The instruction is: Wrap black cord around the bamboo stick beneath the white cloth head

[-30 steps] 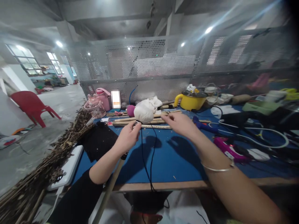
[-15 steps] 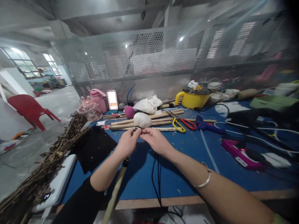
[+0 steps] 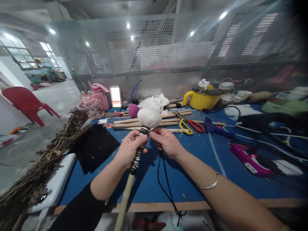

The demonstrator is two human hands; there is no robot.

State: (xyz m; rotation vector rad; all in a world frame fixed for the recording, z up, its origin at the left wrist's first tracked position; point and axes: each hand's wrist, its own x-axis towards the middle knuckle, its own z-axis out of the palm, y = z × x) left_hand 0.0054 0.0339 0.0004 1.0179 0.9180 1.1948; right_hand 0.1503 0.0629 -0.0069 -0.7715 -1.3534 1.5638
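My left hand [image 3: 131,146] is closed round a pale wooden stick [image 3: 124,199] just below its padded white cloth head [image 3: 149,118]. Black cord [image 3: 137,158] is wound over white cloth along the upper stick, densest right under the head. At the right of that neck, my right hand [image 3: 167,141] pinches the black cord, whose loose length [image 3: 163,179] hangs down past the table's front edge. The stick tilts, its head up and away from me, its lower end toward me.
Behind the hands lie bare sticks [image 3: 125,123], scissors [image 3: 191,125] with yellow and red handles, and a purple ball [image 3: 133,110]. A yellow pot [image 3: 204,98], a blue glue gun [image 3: 213,128] and a magenta power strip [image 3: 250,160] stand right. Dried stems [image 3: 53,157] and black cloth [image 3: 95,147] lie left.
The padded head and stick have come up and slightly right, showing more of the cord-wound neck. My left hand sits lower on the stick; my right hand has shifted a little right.
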